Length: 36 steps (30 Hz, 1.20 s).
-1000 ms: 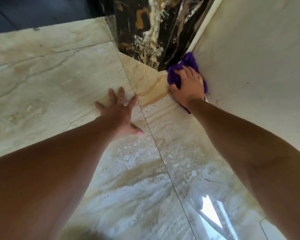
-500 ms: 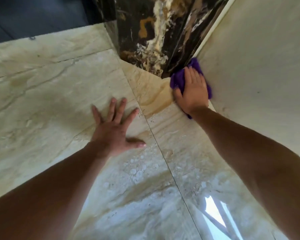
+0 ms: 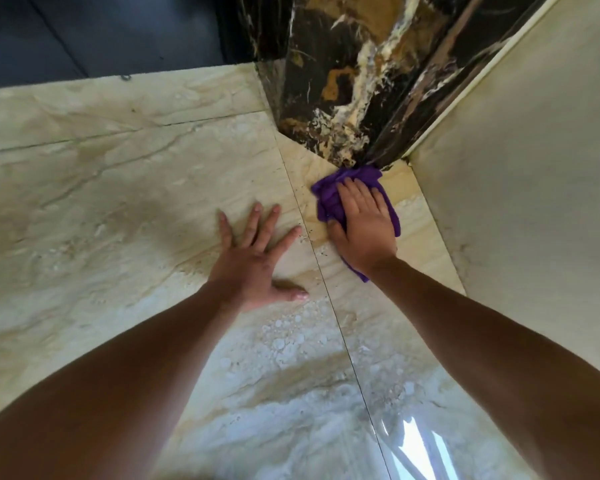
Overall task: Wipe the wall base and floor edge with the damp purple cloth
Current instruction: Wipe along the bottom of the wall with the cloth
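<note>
Glossy cream marble floor (image 3: 118, 209), tan veins, thin dark grout lines; one joint runs from the near side away between the two hands. Window glare reflected on the near right tiles. Far centre: black marble column (image 3: 347, 81) with gold and white veining. Right: plain cream wall (image 3: 527, 174), its base meeting the floor along a slanted edge. Far left: dark panelling (image 3: 94, 32).

Right hand (image 3: 362, 225) flat, fingers together, pressing the purple cloth (image 3: 328, 199) onto the floor; the cloth's far edge touches the column's foot, near the wall corner. Left hand (image 3: 253, 261) spread wide, palm down on bare tile, just left of the joint, holding nothing.
</note>
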Available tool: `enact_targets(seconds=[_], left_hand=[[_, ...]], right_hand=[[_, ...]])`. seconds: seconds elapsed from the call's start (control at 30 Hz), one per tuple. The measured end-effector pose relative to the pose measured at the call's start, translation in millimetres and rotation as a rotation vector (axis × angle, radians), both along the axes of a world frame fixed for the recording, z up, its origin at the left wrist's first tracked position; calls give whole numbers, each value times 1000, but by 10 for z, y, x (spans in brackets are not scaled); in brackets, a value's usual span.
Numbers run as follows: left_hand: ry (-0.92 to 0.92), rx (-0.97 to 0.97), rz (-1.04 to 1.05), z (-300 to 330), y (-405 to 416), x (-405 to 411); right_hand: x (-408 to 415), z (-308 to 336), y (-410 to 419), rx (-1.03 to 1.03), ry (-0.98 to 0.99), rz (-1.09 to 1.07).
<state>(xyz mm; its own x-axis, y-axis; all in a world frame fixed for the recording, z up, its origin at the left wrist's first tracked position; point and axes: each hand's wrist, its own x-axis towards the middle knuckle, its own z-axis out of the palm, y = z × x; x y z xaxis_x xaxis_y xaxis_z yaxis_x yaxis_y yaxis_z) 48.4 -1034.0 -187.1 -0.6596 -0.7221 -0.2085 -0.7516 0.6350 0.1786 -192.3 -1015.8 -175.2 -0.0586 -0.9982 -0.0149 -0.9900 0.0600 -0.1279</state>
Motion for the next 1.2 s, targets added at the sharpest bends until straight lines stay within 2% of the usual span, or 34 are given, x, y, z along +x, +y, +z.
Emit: enact_targets(seconds=[0.23,0.43,0.77,0.93,1.03,1.2], left_hand=[[-38,31,3,48,-13,-9],[-73,44,10,85,-21,-40],[-56,61,23,113,-24,-17],[-79,68,23,126,-7,-45],[-64,68,34,103,-27,12],[-59,65,31,78,-31,-30]], right_hand=[[155,-35,-243,7,60,6],[450,-13,-374,17,36,-25],[748,46,-1398,121,20,355],[162,101,-823,88,9,374],[-232,99,-327,136,2,344],[-957,180,149,120,37,47]])
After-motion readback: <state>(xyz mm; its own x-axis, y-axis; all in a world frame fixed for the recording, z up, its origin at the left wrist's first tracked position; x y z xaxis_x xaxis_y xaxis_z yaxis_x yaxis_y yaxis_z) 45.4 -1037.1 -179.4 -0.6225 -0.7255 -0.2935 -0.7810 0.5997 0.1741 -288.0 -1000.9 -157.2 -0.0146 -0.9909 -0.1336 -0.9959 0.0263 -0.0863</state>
